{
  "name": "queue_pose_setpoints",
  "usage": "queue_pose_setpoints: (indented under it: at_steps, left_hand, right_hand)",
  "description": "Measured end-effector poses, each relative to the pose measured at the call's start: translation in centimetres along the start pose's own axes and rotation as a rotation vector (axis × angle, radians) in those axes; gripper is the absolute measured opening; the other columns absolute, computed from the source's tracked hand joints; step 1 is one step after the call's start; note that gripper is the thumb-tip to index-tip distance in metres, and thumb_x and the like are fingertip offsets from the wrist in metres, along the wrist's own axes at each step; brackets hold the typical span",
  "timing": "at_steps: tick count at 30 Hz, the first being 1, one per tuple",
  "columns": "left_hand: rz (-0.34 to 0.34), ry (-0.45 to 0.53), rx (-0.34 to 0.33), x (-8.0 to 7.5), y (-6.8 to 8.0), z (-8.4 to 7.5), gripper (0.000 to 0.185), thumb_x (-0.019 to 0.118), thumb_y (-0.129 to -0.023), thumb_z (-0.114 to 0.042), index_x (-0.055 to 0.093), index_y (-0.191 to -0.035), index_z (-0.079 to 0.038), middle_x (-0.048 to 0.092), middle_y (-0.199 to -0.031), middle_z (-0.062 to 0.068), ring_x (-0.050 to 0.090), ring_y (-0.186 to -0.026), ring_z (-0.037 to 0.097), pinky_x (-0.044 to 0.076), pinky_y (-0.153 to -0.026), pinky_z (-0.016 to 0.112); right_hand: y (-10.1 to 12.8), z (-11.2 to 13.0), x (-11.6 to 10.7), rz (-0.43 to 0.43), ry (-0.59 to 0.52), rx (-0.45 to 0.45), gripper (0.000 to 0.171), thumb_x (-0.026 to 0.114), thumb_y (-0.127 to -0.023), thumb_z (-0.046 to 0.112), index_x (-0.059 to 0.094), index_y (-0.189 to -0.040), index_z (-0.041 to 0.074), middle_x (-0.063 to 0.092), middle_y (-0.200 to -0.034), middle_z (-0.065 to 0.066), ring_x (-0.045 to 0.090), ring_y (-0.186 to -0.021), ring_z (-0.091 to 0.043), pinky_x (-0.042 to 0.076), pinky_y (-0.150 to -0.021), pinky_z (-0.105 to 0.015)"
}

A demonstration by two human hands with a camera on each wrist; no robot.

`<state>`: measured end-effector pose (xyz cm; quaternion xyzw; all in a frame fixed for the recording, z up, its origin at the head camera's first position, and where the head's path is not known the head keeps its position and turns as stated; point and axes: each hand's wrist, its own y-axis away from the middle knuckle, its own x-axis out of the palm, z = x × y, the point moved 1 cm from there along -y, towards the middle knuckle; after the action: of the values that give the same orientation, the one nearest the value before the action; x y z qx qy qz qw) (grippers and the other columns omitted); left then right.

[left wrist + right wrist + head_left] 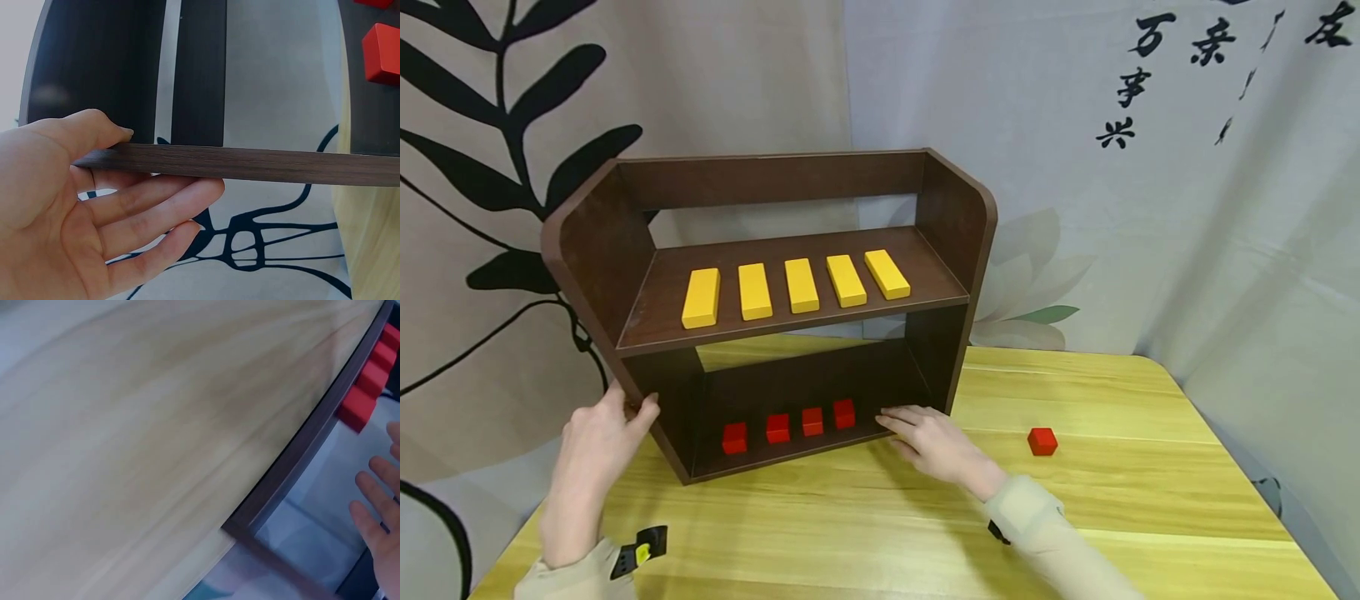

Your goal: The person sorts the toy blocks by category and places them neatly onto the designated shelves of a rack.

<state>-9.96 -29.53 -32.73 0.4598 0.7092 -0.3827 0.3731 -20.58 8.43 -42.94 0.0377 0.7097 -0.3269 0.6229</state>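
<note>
A dark brown two-tier shelf (767, 179) stands on the table. My left hand (597, 446) pinches the front edge of its left side panel (281, 165), thumb on the inner face and fingers on the outer. My right hand (936, 446), fingers extended, is at the right end of the lower board, right of the red cubes (777, 428); whether it touches the board cannot be told. Several red cubes form a row on that board. On the upper board, several yellow blocks (802, 286) lie side by side. Another red cube (1042, 442) sits on the table to the right.
The wood-grain table (1150, 500) extends to the right of the shelf and in front of it. Behind hangs a pale curtain (1037, 125) with black characters and plant prints. A black curved cable-like strip (448, 521) shows at the lower left.
</note>
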Motion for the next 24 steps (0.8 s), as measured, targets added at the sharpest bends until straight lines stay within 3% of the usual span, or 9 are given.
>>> queue_pose_setpoints:
  at_steps: [14, 24]
  left_hand:
    - [-0.017, 0.0, 0.008, 0.0, 0.0, 0.0, 0.034, 0.042, -0.098, -0.032, 0.043, -0.092, 0.002, 0.037, -0.059, 0.006, 0.037, -0.045, 0.019, 0.028, -0.042, 0.03]
    - [-0.008, 0.003, 0.012, -0.1, 0.0, -0.1, 0.035, 0.042, -0.098, -0.033, 0.043, -0.094, 0.002, 0.037, -0.059, 0.006, 0.037, -0.044, 0.018, 0.029, -0.041, 0.03]
  right_hand:
    - [5.8, -4.7, -3.3, -0.11, 0.031, 0.098, 0.043, 0.078, -0.075, 0.011, 0.065, -0.116, 0.006, 0.069, -0.11, -0.008, 0.067, -0.097, -0.023, 0.055, -0.081, -0.036]
    - [11.1, -8.4, -4.2, -0.166, 0.058, 0.176, 0.042, 0.079, -0.07, 0.004, 0.067, -0.111, 0.002, 0.069, -0.106, -0.014, 0.067, -0.091, -0.028, 0.055, -0.075, -0.04]
